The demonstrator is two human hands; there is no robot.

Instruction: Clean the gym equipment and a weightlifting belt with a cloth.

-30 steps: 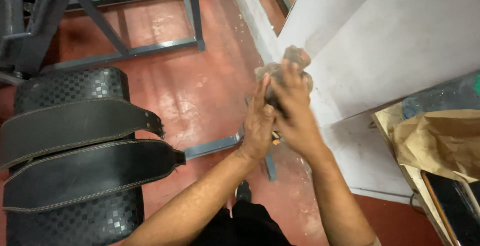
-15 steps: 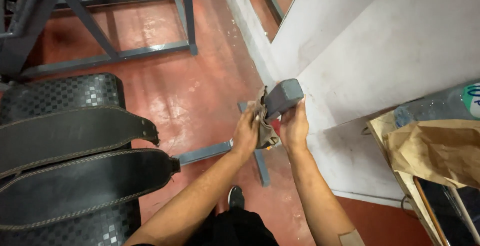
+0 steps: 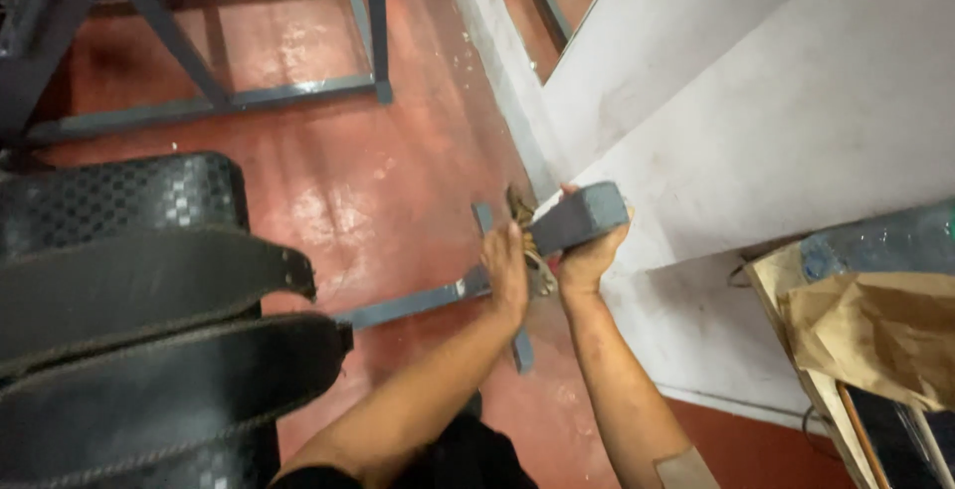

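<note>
Right hand (image 3: 587, 260): gripped a dark grey rectangular block (image 3: 580, 216), held tilted, from beneath.
Left hand (image 3: 505, 268): pressed a brownish rag (image 3: 525, 225) against the block's near end.
Below the hands: grey metal frame bar (image 3: 418, 301) on the red floor (image 3: 398, 166).
Left of the hands: two black leather belts (image 3: 149, 330) lay across a checkered black pad (image 3: 129, 195).
Right of the hands: crumpled brown paper (image 3: 875, 325), a pale grey board (image 3: 776, 101) beyond it.

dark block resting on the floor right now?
No: the right hand holds the dark grey block up in the air, above the red floor, with the left hand beside it.
</note>
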